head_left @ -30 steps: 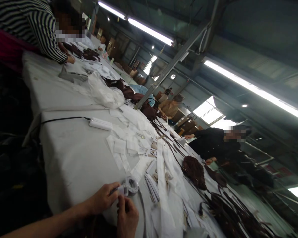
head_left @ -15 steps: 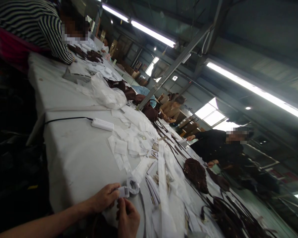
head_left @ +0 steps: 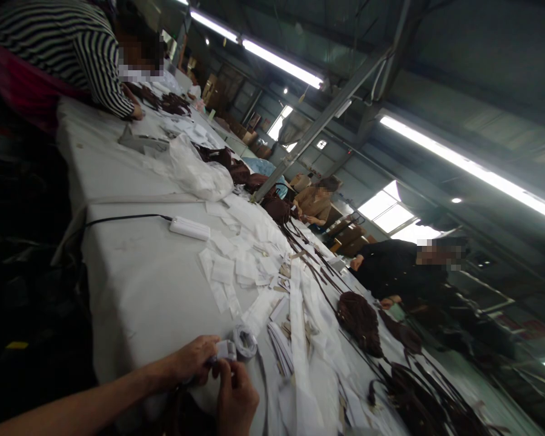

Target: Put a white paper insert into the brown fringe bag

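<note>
At the front edge of the table, my left hand (head_left: 195,358) pinches a small white tag-like piece (head_left: 226,350); its exact kind is hard to make out. The fingers of my right hand (head_left: 237,390) are closed at the lower edge of the same piece, thumb up. Just beyond the fingertips lies a coiled roll of whitish strip (head_left: 245,340). A dark brown item (head_left: 186,409) shows below my hands, mostly hidden by them. Folded white papers (head_left: 279,348) lie to the right of my right hand.
A white-covered table (head_left: 136,290) runs away from me, with loose white slips (head_left: 222,269), a power strip (head_left: 189,228), a clear plastic bag (head_left: 200,172) and brown bags with straps (head_left: 361,321). A metal post (head_left: 295,148) rises beyond. Co-workers stand on both sides, one in a striped sleeve (head_left: 97,69).
My right hand has come up slightly against the white piece, which now sits tilted between both hands. The view has shifted a little. The striped-sleeved person's hand shows more.
</note>
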`<state>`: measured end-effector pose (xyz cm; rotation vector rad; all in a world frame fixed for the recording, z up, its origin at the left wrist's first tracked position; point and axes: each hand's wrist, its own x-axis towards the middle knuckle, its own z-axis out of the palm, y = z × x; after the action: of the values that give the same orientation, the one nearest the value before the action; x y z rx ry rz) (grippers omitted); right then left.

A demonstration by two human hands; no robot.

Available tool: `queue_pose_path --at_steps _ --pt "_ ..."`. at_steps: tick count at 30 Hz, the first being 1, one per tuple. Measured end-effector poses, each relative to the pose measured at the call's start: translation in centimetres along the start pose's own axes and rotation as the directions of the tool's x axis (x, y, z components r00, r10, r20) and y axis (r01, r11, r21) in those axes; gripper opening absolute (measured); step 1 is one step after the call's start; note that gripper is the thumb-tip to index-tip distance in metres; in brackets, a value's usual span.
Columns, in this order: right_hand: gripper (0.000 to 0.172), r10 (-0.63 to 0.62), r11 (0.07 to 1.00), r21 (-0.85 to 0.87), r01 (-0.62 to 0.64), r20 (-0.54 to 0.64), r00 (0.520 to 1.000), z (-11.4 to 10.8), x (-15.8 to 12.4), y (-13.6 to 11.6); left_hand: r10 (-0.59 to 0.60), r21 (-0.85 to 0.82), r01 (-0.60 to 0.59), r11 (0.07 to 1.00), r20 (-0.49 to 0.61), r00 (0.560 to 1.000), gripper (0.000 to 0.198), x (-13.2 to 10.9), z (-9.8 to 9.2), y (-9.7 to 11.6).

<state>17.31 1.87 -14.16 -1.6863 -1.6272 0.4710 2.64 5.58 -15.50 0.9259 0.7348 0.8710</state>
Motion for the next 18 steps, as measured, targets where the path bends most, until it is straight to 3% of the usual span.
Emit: queue_pose_path --at_steps 4,8,18 --pt "0.032 -0.222 0.974 -0.058 0.221 -0.012 0.975 0.2 0.1 0.9 0.027 -0.008 -0.027 1.000 0.053 0.998 0.034 -0.1 -0.1 0.1" --pt "0.034 -0.426 0.900 -0.111 0.421 -0.029 0.904 0.0 0.6 0.4 0.054 -0.014 -0.053 0.999 0.088 0.995 0.034 -0.2 -0.1 0.5" --pt "0.028 -0.559 0.825 -0.180 0.536 -0.113 0.822 0.0 0.7 -0.4 0.085 0.031 -0.088 0.996 0.075 0.994 0.033 -0.5 0.4 1.3"
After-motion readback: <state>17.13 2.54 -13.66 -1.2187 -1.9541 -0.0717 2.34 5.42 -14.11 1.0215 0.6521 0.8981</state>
